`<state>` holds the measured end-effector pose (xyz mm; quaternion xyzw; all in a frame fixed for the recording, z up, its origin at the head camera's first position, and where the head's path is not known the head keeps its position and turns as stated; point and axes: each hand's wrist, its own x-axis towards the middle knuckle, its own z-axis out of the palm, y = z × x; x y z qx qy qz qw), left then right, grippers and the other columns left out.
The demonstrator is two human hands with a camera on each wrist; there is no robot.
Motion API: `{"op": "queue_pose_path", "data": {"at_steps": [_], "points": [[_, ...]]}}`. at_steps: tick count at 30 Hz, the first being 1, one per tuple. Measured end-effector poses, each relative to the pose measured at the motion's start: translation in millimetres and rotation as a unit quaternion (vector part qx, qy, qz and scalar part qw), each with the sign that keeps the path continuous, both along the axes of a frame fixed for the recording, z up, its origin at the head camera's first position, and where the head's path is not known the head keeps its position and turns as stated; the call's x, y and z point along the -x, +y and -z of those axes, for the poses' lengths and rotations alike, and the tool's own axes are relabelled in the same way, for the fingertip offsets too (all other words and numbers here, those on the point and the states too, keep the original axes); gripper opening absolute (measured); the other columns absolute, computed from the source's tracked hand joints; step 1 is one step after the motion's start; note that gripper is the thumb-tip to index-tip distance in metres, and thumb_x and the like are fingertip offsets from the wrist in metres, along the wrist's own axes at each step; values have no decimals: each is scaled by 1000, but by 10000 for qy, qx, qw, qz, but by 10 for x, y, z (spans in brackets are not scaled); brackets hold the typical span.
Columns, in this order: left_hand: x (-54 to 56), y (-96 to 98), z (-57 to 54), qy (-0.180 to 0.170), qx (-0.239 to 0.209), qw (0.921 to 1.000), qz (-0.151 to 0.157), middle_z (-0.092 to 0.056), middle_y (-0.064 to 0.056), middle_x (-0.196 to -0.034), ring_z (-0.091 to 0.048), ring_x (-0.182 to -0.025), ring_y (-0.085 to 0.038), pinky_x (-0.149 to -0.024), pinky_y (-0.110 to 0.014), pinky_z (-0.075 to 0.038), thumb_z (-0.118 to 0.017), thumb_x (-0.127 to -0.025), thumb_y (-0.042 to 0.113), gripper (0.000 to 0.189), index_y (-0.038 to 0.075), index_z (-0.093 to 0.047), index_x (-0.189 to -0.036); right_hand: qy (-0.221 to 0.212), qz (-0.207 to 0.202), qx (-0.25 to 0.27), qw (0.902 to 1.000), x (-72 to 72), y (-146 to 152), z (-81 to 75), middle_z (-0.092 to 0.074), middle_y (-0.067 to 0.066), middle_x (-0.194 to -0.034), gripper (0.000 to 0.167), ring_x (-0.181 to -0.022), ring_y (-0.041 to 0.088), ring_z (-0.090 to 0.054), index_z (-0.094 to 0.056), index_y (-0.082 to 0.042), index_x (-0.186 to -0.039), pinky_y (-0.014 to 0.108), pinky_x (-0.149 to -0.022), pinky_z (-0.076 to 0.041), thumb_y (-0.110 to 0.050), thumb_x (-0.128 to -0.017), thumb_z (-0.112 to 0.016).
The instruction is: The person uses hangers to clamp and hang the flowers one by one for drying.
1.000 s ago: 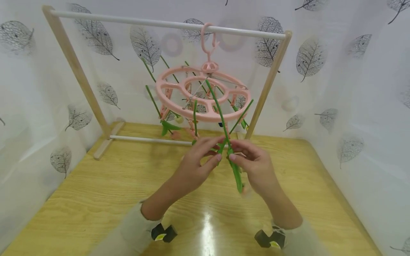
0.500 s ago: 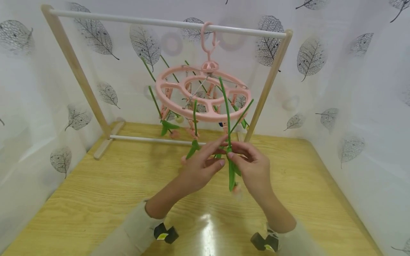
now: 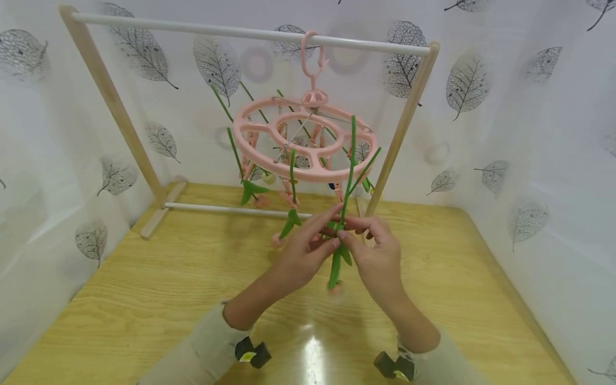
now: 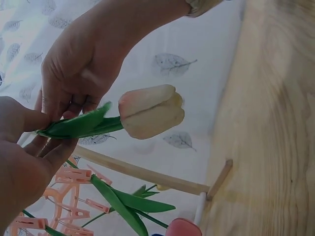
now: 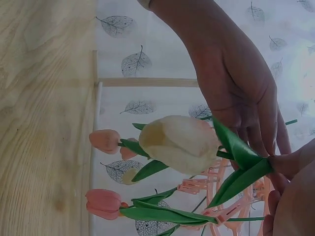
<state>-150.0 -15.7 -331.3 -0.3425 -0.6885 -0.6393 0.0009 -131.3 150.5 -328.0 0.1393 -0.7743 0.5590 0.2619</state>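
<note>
A cream tulip with a pink blush, apparently artificial, is between both hands; its blossom (image 4: 150,112) shows large in the left wrist view, and its green stem (image 3: 351,160) points upward in the head view. My right hand (image 3: 377,256) pinches it where the leaves meet the stem. From the other side my left hand (image 3: 298,254) has thumb and fingertips at the same spot, partly hidden. Just behind the hands hangs a round pink clip hanger (image 3: 317,175). Its clothespins (image 4: 74,174) hold several tulips blossom-down, among them a pink tulip (image 5: 103,204).
The hanger hooks over the white bar (image 3: 216,31) of a rack with wooden legs (image 3: 110,101). A lower white rod (image 3: 231,211) joins the legs near the wooden table (image 3: 168,305). Leaf-printed curtains (image 3: 510,107) enclose the back and sides.
The tulip has turned in my fingers: its stem top has swung right and its blossom left. My right hand has shifted slightly left. The hanger stays in place.
</note>
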Motion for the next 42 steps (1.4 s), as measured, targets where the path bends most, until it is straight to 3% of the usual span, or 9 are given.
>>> {"op": "queue_pose_path", "data": {"at_steps": [9,16,19,23,26,29,34,37,42], "points": [[54,-54,-4,390,2,9992,-128,-53,-12,-139,-60,-107,-24,-88,-30,-59,-60,-98,-5,64,13,-39,-156,-105,-54,-65,9999,-15,-10,-32,-72,3,-99,18,-95,9,-60,-77,-11,-106,29,-85,-39,-7,-88,-77],[63,-100,-40,314,-22,9992,-252,-54,-9,-142,-60,-100,-22,-82,-30,-60,-62,-96,-4,64,19,-45,-153,-247,-113,-241,9993,92,137,-101,-70,1,-107,15,-96,10,-61,-74,-10,-110,20,-84,-48,-15,-96,-71],[55,-107,-49,185,-45,9996,-189,-53,-7,-141,-60,-101,-22,-83,-31,-59,-63,-96,-5,65,21,-46,-153,-250,-37,-57,9997,246,316,-176,-67,5,-112,20,-100,11,-62,-71,-5,-116,18,-86,-53,-14,-98,-68],[47,-116,-55,42,-113,9998,-127,-53,-8,-140,-59,-100,-22,-83,-30,-59,-62,-96,-5,64,21,-46,-152,57,98,3,9999,615,553,-302,-65,9,-120,28,-110,9,-62,-67,0,-124,18,-93,-53,-10,-98,-67],[38,-119,-64,-20,-176,9998,-129,-53,-8,-139,-59,-100,-22,-81,-30,-60,-62,-95,-6,64,20,-47,-152,363,-206,-258,9988,919,679,-386,-62,10,-128,33,-120,11,-60,-63,1,-131,22,-101,-51,-5,-98,-65],[24,-121,-67,-65,-181,9997,-118,-53,-9,-138,-59,-100,-22,-80,-29,-60,-62,-95,-6,64,21,-48,-151,548,-618,-1030,9912,1148,776,-458,-59,10,-137,38,-131,19,-54,-62,0,-134,32,-110,-46,0,-96,-64],[2,-127,-75,-95,-172,9998,-98,-53,-11,-139,-59,-100,-22,-80,-28,-59,-62,-95,-6,64,22,-48,-151,877,-1079,-2002,9698,1364,832,-519,-59,13,-140,35,-137,27,-48,-69,-2,-125,27,-114,-38,1,-90,-69],[-5,-129,-91,-125,-192,9997,-57,-52,-9,-140,-59,-101,-23,-79,-28,-59,-62,-95,-5,64,21,-47,-152,1285,-1441,-1961,9614,1457,807,-482,-60,21,-133,33,-134,32,-50,-72,3,-117,21,-111,-39,7,-84,-72],[-16,-130,-109,-89,-103,9999,2,-51,-6,-141,-59,-102,-22,-77,-28,-59,-62,-96,-4,64,23,-46,-152,1665,-1581,-1932,9539,1540,715,-414,-63,24,-125,32,-127,31,-55,-73,8,-111,19,-107,-44,8,-79,-75]]}}
